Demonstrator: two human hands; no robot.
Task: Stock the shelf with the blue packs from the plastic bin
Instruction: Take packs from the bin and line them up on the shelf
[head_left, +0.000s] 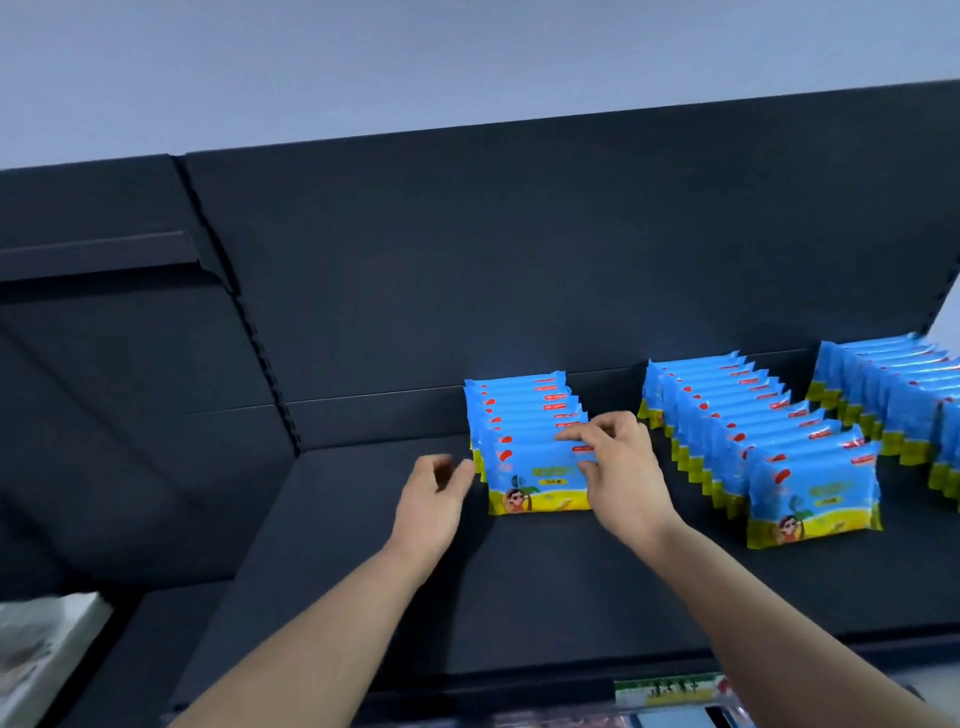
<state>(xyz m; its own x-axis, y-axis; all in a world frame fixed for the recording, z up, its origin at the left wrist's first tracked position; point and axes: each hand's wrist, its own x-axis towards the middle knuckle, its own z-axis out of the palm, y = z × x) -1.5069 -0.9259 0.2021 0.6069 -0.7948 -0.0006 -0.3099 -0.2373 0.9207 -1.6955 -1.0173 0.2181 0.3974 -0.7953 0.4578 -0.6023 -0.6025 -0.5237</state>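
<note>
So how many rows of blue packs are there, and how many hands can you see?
Rows of blue packs: 3 (left row, middle row, right row)
Hands: 2 (left hand; right hand, pinching the left row's front pack)
Total: 5

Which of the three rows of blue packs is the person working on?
The leftmost row, the shortest: the right hand pinches its front pack, and the left hand hovers beside it.

blue packs (535, 488) upright, perhaps three rows, shelf (337, 519)
</note>
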